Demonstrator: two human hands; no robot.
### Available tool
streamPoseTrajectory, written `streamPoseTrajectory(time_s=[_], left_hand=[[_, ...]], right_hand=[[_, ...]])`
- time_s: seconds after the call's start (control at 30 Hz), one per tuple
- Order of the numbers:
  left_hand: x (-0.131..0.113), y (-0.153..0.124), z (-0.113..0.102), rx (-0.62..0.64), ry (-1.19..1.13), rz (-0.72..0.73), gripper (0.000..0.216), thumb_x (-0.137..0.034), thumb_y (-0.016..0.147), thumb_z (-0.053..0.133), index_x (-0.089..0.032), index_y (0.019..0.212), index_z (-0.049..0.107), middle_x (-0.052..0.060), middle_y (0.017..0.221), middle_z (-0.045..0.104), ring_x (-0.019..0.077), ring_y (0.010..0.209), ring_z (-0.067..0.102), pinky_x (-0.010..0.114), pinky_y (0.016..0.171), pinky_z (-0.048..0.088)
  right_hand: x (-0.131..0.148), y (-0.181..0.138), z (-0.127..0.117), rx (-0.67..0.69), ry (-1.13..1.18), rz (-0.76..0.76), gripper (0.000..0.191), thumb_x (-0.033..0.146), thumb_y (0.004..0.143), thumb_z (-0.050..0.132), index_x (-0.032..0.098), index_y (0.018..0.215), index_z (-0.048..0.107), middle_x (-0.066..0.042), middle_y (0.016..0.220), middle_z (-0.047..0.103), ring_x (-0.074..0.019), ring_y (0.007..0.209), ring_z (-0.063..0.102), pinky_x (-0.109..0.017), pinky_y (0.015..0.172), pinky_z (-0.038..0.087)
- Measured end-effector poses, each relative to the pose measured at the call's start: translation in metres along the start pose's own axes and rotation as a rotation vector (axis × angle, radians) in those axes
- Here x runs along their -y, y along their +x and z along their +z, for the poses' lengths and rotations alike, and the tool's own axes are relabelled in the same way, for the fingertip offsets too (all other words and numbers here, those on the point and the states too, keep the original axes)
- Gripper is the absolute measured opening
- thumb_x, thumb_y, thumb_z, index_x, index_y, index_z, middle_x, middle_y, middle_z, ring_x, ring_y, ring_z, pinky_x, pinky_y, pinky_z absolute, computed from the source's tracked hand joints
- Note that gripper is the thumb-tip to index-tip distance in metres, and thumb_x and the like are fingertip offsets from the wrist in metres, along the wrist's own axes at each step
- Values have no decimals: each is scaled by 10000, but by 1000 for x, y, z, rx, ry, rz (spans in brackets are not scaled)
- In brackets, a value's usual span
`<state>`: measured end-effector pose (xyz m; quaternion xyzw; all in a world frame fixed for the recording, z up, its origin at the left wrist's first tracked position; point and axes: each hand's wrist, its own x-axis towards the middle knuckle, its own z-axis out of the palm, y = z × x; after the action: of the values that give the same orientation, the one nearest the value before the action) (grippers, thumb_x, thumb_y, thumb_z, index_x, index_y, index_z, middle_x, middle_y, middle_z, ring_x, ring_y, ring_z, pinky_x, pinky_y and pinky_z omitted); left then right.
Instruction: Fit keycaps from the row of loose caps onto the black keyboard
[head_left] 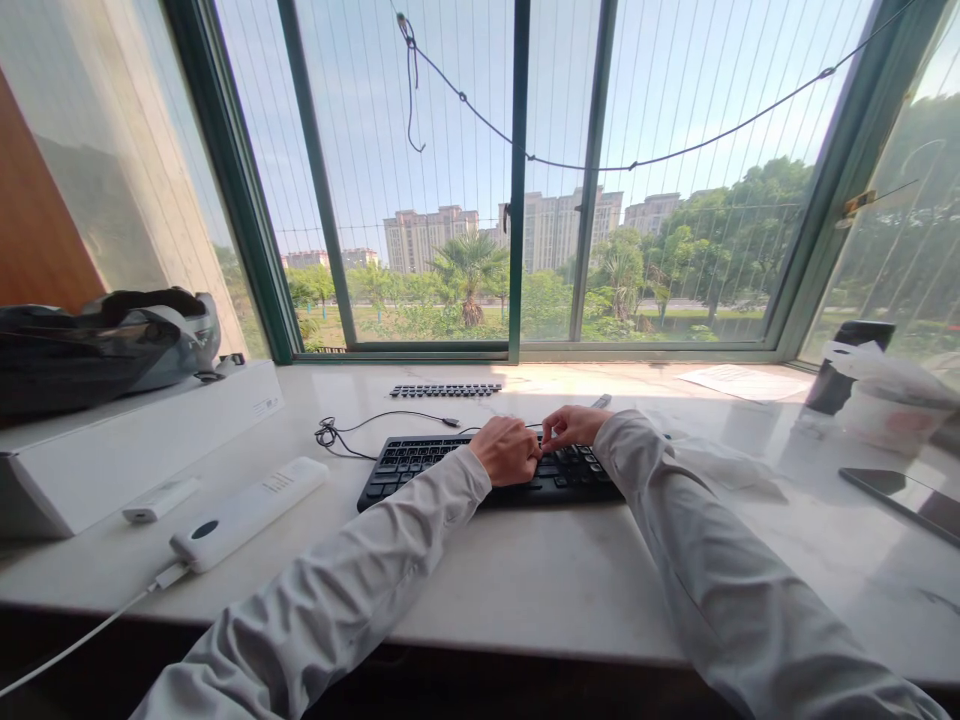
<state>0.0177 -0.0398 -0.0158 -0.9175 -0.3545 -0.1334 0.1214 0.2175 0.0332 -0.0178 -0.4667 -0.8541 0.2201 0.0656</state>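
A black keyboard (420,462) lies on the pale tabletop in front of me, partly covered by my hands and sleeves. My left hand (506,450) rests over its middle, fingers curled in and closed. Close beside it, my right hand (574,427) reaches down to the keys with thumb and fingers pinched together. Whatever sits between the fingertips of either hand is too small or hidden to name. Behind the keyboard, several loose black keycaps (446,390) stand in rows. A thin black cable (337,436) with a plug curls at the keyboard's back left.
At left are a white power bank (251,512) with a cable, a small white device (161,499) and a white box (150,440) under a dark bag (105,340). Clear plastic (727,468), a dark tablet or phone (904,500) and a bagged cup (889,400) lie right.
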Motion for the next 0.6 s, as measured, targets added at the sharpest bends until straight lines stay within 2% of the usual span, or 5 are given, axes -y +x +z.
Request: streamPoseTrajectory(time_s=[0.27,0.6], left_hand=[[11,1,3,-18,-155,-77,310,-243,732,521,-306,936,746,34,740,720,164,653,633,258,626,470],[13,1,6,-30,-169,-86,297,-244,732,519,-300,909,751,36,732,722,160,651,629,252,628,463]], right_hand=[[-5,3,0,0,3,-40,488,602,588,688,172,819,696,74,525,396,-77,541,354,-233,558,266],[0,3,-1,-2,-3,-59,419,516,628,707,149,829,692,57,549,398,-89,572,353,-244,552,252]])
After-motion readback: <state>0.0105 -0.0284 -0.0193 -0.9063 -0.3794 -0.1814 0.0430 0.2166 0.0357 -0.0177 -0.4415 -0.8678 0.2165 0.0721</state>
